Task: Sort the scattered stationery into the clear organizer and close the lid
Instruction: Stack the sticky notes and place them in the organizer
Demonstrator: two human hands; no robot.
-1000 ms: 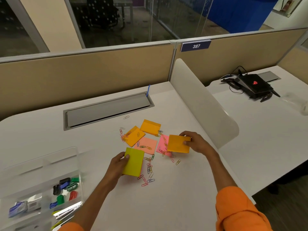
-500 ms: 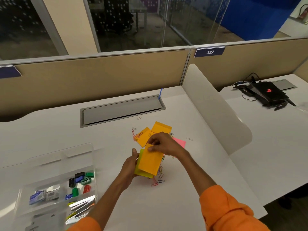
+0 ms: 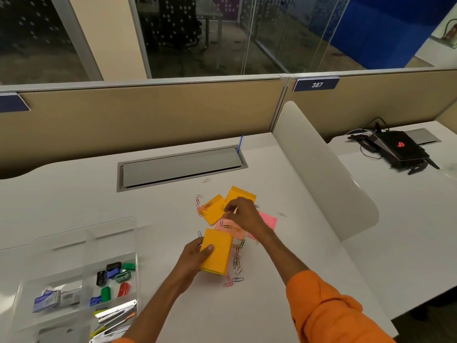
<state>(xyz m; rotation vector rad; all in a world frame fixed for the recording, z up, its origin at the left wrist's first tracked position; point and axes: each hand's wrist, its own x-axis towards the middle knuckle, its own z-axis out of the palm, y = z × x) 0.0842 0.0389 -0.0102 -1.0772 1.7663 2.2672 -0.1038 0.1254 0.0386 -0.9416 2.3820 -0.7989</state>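
The left hand (image 3: 195, 256) grips a stack of note pads (image 3: 217, 251) on the worktop (image 3: 74, 189) right of the clear organizer (image 3: 135, 268), seemingly collecting them for one drop, while the right hand (image 3: 243, 214) curls over loose pads (image 3: 214, 209) farther off, its grasp unclear.

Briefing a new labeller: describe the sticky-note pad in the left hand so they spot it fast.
On the white desk, in front of the grey hatch, lies a scatter of paper clips. The pad sits at the scatter's near edge, orange on top with a yellow layer beneath. Unlike the other orange pads and pink notes lying flat behind, the left hand grips it.
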